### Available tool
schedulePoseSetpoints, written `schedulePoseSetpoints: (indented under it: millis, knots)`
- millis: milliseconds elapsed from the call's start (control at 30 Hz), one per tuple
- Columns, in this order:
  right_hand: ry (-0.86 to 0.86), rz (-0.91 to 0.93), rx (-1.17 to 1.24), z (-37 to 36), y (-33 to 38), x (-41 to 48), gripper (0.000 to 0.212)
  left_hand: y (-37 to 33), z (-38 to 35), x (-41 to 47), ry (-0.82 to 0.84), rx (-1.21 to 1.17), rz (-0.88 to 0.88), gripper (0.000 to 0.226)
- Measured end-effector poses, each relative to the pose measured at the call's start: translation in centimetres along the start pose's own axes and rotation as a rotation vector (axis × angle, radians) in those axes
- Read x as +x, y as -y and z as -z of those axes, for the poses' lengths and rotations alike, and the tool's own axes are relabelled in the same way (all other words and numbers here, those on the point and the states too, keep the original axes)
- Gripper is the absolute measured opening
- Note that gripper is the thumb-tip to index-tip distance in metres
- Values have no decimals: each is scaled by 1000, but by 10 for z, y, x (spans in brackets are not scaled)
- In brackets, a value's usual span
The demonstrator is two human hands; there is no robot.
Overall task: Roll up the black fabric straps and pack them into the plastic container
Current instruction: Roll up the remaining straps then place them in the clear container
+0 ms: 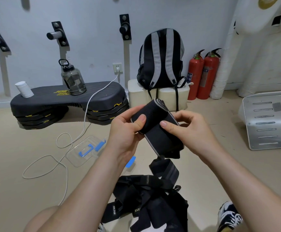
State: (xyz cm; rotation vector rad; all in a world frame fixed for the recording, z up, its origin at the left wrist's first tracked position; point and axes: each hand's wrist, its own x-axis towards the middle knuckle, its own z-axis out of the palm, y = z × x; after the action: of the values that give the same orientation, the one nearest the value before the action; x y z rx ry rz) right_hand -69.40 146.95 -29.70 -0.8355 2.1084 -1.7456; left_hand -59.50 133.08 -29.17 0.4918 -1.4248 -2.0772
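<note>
- Head view: left hand [124, 131] and right hand [191, 131] both grip the part-rolled black strap [153, 113] in mid-air.
- The roll's axis slants up-right; its tail hangs down.
- Plastic container [72, 155] lies on the floor, left.

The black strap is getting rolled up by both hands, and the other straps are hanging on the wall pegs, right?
Not quite. The left hand and right hand do hold the black strap, but the other straps are not on the wall pegs: they lie in a heap on the floor below the hands. The head view shows it.
</note>
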Motion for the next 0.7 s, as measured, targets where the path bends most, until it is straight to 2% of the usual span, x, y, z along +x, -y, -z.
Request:
schedulePoseSetpoints:
  millis: [100,267,400,600,700]
  knots:
    - [13,-4,35,-3,0,-1,19,2,0,-1,-21,99,-59,35]
    - [-4,-78,173,-8,-5,1,27,5,-4,-7,-48,334,-260,46]
    - [28,-93,248,-9,-5,0,19,7,-5,-9,-45,492,-389,51]
    - [120,-80,328,-6,2,-5,67,8,-3,-7,-21,671,-644,46]
    - [33,-129,299,-8,2,-5,56,10,-6,-9,51,705,-676,42]
